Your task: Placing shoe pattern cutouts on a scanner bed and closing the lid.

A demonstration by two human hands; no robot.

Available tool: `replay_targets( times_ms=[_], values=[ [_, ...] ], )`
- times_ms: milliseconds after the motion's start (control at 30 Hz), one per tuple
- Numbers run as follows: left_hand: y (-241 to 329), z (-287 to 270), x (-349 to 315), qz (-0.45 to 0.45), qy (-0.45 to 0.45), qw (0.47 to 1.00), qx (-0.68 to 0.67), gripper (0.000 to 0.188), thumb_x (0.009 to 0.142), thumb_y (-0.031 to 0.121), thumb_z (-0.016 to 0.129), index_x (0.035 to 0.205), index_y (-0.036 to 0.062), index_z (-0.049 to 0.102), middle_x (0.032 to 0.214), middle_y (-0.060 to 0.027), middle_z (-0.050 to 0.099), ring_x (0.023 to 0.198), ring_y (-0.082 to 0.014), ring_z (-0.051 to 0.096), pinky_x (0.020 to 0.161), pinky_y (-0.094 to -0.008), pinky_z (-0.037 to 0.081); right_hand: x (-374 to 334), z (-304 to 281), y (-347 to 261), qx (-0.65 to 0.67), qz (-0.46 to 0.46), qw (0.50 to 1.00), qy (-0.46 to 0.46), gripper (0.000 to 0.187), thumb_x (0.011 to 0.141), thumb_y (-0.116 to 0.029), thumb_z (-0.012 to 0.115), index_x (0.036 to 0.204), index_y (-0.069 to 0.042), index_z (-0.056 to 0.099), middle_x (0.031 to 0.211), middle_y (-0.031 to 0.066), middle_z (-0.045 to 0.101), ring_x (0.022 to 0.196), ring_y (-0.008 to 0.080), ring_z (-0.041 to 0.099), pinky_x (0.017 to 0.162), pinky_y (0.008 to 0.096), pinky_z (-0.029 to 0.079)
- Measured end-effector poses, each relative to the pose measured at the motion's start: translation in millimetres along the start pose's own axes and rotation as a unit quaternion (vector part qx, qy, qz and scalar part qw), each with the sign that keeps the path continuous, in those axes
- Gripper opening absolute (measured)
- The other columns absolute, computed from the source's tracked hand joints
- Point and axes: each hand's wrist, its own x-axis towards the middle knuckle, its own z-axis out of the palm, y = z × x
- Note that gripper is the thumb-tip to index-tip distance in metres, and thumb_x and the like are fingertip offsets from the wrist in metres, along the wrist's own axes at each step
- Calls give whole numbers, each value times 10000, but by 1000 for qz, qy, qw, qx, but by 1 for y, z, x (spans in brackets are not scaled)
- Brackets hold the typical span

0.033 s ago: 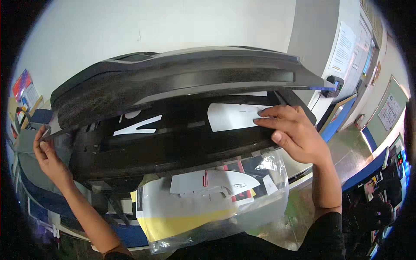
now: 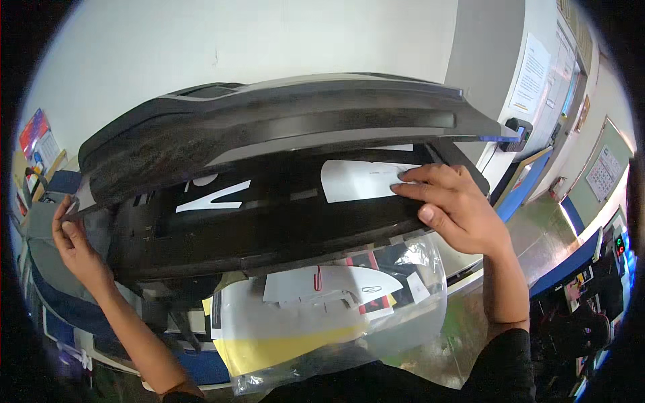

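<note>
A long black case, or case-like moulded shell, lies across the middle, its dark lid (image 2: 282, 121) tilted up over a shallow black interior (image 2: 282, 228). My left hand (image 2: 79, 248) is closed at the left end, thumb and fingers pinching the lid's edge. Inside rests a white paper cut-out (image 2: 359, 180) with a rounded left end. Over its right edge reaches my right hand (image 2: 463, 208), fingers stretched out and thumb apart, fingertips touching or just above the paper. Further left in the interior are a white V-shaped piece (image 2: 225, 199) and a small, partly covered white piece (image 2: 203, 179).
In front of the case, a clear plastic bag (image 2: 403, 336) holds yellow and white sheets. On it lies a white curved cut-out (image 2: 336, 283) with a red paper clip (image 2: 318, 278). A grey backpack-like bag (image 2: 50, 235) is at left; a white wall (image 2: 336, 40) stands behind.
</note>
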Motion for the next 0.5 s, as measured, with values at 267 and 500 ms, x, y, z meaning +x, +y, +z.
replay_targets(
  times_ms=[267, 500],
  values=[
    [-6, 2, -2, 8, -7, 1000, 2, 416, 940, 362, 410, 1194, 36, 453, 1238, -113, 489, 1160, -220, 449, 992, -367, 336, 4, -1, 8, -14, 17, 999, -47, 502, 909, -430, 316, 1147, -62, 562, 1137, 136, 538, 1041, 285, 498, 820, 353, 315],
    [-1, 3, -2, -1, -12, 1000, 19, 385, 959, 318, 365, 1203, 33, 452, 1246, -114, 478, 1160, -231, 448, 997, -371, 334, -6, -12, 20, 52, 69, 995, 54, 448, 934, -360, 313, 1105, -34, 567, 1098, 156, 557, 1042, 302, 500, 865, 373, 330]
  ],
)
